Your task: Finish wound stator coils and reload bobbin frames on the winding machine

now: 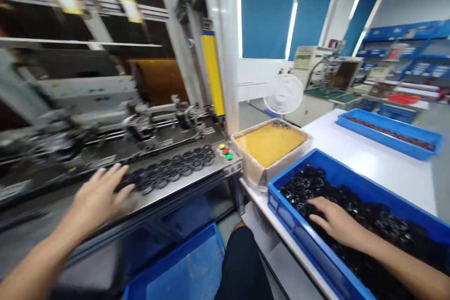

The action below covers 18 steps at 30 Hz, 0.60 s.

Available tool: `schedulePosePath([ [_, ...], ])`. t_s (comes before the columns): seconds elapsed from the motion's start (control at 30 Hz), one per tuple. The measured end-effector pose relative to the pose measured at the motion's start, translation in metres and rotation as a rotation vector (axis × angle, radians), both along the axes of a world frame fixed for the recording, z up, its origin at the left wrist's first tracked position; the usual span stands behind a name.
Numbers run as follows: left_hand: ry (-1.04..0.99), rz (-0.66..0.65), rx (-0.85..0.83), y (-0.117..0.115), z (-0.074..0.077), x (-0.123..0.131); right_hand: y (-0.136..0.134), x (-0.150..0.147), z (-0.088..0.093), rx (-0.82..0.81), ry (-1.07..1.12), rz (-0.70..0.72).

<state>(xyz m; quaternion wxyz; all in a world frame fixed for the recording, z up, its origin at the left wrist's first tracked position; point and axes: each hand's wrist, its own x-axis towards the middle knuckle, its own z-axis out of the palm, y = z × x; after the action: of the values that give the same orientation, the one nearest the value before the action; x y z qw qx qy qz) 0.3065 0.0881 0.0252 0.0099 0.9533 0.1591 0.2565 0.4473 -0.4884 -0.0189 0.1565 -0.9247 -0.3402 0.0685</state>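
My left hand is blurred by motion, fingers spread, at the near end of a row of black ring parts lying on the machine's metal shelf. My right hand rests palm down inside a blue bin full of black ring parts, fingers curled into the pile; whether it grips any is hidden.
The machine has three coloured buttons at the shelf's right end. A cardboard box with a yellow sheet stands behind the bin. A white fan, a second blue tray and a blue crate by my knee are around.
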Motion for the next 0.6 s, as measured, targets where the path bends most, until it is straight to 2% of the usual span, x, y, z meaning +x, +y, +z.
schedulePosePath([
  [0.07,-0.086,-0.17,0.09,-0.029,0.03,0.048,0.007,-0.004,-0.003,-0.105,0.134,0.123],
  [0.17,-0.029,-0.396,0.164,-0.094,0.068,0.149,0.016,-0.009,-0.003,-0.185,0.209,0.184],
  [0.2,0.031,-0.457,0.181,-0.119,0.076,0.186,0.016,-0.01,-0.002,-0.206,0.209,0.177],
  [0.27,0.155,-0.535,0.196,-0.166,0.081,0.256,0.016,-0.01,0.003,-0.255,0.197,0.167],
  [0.37,0.329,-0.561,0.16,-0.224,0.067,0.344,0.012,-0.007,0.012,-0.329,0.172,0.172],
  [0.43,0.411,-0.552,0.113,-0.252,0.049,0.386,0.009,-0.003,0.015,-0.366,0.141,0.18],
  [0.5,0.454,-0.538,0.061,-0.272,0.029,0.416,0.008,0.001,0.01,-0.38,0.081,0.192],
  [0.6,0.47,-0.499,-0.015,-0.287,0.001,0.447,0.007,0.006,-0.011,-0.359,-0.049,0.213],
])
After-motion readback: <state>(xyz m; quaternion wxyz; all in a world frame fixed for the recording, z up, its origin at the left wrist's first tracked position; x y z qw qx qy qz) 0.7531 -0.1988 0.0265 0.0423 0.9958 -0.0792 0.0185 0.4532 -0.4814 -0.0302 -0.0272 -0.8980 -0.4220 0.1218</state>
